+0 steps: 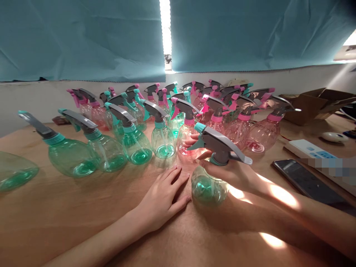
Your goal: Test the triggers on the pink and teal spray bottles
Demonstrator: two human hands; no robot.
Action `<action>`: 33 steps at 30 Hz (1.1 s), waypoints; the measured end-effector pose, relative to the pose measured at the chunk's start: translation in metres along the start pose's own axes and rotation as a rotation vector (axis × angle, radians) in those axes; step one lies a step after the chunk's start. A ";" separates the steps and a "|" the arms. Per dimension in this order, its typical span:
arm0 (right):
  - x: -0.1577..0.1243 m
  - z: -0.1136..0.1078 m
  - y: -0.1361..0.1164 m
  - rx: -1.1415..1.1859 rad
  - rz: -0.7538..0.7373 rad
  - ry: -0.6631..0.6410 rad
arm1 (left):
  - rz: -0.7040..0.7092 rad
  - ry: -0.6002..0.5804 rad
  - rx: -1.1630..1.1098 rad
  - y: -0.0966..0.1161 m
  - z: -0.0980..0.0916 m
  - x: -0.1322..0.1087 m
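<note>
My right hand (230, 172) is wrapped round the neck of a green spray bottle (207, 189), just below its grey and turquoise trigger head. That bottle leans a little, and its base is close to the wooden table (116, 222). Flat on the tabletop lies my left hand (162, 194), fingers spread, holding nothing, with its thumb close to the bottle's lower left side. Beyond the hands stand a row of green spray bottles (136, 144) and several pink spray bottles (263, 131). Part of the right fingers is hidden behind the trigger.
More spray bottles crowd against the white wall. At the far left is a green bottle body (16, 172), cut off by the frame. A phone (308, 181), a power strip (314, 150), a white mouse (333, 137) and a cardboard box (311, 107) occupy the right side.
</note>
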State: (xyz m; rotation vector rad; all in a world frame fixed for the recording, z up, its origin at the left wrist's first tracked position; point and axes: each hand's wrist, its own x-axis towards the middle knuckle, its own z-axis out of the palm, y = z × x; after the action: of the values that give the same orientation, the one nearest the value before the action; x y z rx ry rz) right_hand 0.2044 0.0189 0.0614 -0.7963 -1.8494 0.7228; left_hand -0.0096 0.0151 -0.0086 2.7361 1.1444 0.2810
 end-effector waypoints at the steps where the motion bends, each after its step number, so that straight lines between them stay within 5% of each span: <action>1: 0.000 0.000 0.001 0.002 -0.003 0.002 | -0.001 -0.003 0.000 0.000 0.000 0.000; 15: 0.001 0.000 -0.008 0.186 0.236 0.005 | 0.000 0.009 -0.010 0.001 0.000 -0.001; 21: -0.002 -0.001 -0.009 0.048 0.169 0.021 | -0.014 -0.018 -0.005 0.003 -0.001 -0.001; 33: -0.005 -0.002 0.014 0.214 0.030 -0.018 | 0.007 0.024 -0.001 -0.001 0.004 -0.002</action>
State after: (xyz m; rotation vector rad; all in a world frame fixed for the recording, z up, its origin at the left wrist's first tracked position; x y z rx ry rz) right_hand 0.2107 0.0239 0.0489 -0.6813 -1.7435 0.9324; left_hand -0.0103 0.0139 -0.0125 2.7440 1.1411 0.3164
